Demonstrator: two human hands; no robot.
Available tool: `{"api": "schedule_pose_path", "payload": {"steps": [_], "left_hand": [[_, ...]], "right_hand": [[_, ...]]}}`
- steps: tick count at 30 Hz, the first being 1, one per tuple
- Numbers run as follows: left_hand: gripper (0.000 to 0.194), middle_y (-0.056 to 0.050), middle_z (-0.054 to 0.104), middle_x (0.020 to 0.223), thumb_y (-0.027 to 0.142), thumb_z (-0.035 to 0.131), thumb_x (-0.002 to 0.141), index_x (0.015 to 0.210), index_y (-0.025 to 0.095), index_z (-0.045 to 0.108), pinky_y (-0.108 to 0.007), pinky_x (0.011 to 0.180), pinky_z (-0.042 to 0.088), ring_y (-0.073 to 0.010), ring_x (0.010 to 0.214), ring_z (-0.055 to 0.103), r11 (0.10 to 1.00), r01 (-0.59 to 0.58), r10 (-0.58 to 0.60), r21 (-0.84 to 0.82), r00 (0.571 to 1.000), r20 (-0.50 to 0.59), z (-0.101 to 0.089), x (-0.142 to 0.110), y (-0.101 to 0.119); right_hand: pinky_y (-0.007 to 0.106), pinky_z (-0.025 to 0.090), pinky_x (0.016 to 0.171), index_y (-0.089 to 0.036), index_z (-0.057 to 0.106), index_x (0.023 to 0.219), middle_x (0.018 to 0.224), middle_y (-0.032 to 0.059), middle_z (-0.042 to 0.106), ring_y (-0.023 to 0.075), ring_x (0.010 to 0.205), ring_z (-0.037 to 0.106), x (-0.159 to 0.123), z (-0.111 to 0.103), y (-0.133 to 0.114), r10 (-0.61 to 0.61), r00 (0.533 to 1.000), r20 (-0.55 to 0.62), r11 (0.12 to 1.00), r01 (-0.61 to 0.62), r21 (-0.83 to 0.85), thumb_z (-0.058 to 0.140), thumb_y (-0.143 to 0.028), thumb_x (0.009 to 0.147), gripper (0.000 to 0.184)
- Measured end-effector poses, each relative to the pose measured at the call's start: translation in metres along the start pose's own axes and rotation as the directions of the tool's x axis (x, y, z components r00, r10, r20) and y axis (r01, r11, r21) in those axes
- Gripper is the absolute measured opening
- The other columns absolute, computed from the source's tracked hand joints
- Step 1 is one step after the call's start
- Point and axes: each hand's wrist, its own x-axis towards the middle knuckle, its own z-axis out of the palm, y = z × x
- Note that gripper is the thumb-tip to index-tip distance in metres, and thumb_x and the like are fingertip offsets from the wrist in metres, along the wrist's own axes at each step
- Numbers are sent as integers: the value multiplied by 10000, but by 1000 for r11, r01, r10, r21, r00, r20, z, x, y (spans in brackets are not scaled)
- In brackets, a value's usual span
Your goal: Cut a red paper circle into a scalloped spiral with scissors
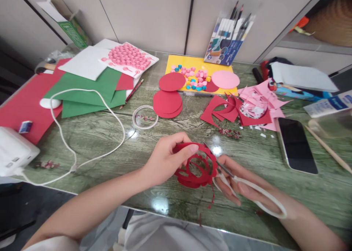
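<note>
My left hand point(167, 157) pinches a red paper cutout point(196, 179) between thumb and fingers, just above the near part of the table. The cutout is curled, with a scalloped edge and open gaps inside. In my right hand point(233, 185) are white-handled scissors point(258, 190), my fingers through the loops. The blades reach the right rim of the red paper. A thin red strip point(212, 196) dangles below the cut edge. Red paper circles point(168, 103) lie beyond my left hand, beside a roll of clear tape point(145, 117).
Red scraps point(220, 109) and pink scraps point(271, 93) lie at the back right, near a phone point(297, 144). A yellow sheet point(172, 63) carries small pompom-like balls. Left are green paper point(82, 84), a white cable point(122, 124) and a white charger point(16, 152). A marker pack point(225, 42) leans behind.
</note>
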Motion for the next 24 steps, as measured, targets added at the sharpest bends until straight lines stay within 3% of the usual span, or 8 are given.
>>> {"api": "schedule_pose_path", "payload": {"steps": [9, 24], "left_hand": [[325, 65, 487, 506, 406, 623, 875, 682, 167, 516, -174, 459, 355, -57, 449, 418, 997, -31, 35, 74, 998, -56, -2, 1, -1], [352, 68, 460, 506, 433, 614, 877, 678, 172, 486, -187, 450, 306, -58, 452, 382, 1000, 11, -10, 4, 997, -81, 4, -1, -8]], "right_hand": [[247, 282, 531, -222, 444, 969, 757, -47, 437, 90, 521, 349, -1, 0, 7, -23, 997, 78, 994, 14, 108, 525, -632, 911, 422], [245, 249, 512, -237, 408, 931, 709, -70, 423, 89, 516, 312, 1, 14, 8, -45, 993, -110, 999, 47, 24, 533, -580, 939, 366]]}}
